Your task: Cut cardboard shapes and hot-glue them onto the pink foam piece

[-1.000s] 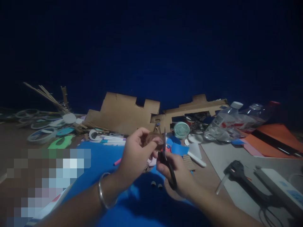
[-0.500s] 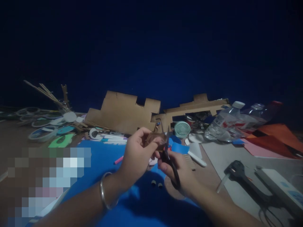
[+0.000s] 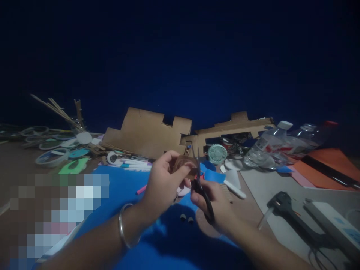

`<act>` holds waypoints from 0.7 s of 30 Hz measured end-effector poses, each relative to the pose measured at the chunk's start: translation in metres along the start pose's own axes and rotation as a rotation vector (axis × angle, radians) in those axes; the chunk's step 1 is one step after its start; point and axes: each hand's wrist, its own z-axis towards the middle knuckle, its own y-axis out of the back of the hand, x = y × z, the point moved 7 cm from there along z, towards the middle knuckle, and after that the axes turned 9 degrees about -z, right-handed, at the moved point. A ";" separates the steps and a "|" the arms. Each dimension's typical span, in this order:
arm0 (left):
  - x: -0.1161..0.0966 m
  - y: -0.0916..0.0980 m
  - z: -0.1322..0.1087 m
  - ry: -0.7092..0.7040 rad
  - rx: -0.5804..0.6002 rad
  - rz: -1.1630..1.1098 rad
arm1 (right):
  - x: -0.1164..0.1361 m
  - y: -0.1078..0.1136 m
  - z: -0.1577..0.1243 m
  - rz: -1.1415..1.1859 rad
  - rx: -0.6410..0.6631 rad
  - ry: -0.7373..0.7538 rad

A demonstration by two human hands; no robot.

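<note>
My left hand point(image 3: 161, 185), with a silver bangle at the wrist, pinches a small brown piece point(image 3: 180, 162) that looks like cardboard; the fingers cover part of it. Black-handled scissors point(image 3: 207, 200) are gripped in my right hand point(image 3: 218, 204), their blades pointing away from me and slightly apart. The blades lie at the right edge of the brown piece; blur hides whether they cut into it. Both hands are above a blue sheet point(image 3: 112, 210), on which two small pale bits point(image 3: 183, 217) lie. A round tan disc point(image 3: 206, 224) shows partly beneath my right hand.
Behind the hands are cut cardboard point(image 3: 149, 131), a mint fan point(image 3: 217, 154) and markers point(image 3: 135, 165). On the right lie plastic bottles point(image 3: 277, 140), orange paper point(image 3: 334, 161) and a black glue gun point(image 3: 295, 217). Tape rolls point(image 3: 52, 155) and thin sticks point(image 3: 57, 110) occupy the left.
The scissor blades have come closer together at the brown piece's edge. Both hands stay almost in place, and the whole view has shifted slightly.
</note>
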 end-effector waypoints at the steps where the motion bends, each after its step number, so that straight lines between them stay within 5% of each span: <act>1: 0.000 0.000 0.000 0.004 -0.003 0.000 | 0.000 0.001 0.000 -0.018 -0.001 -0.002; 21: -0.004 0.001 0.002 -0.024 -0.011 0.040 | 0.003 0.003 0.000 -0.050 0.038 -0.029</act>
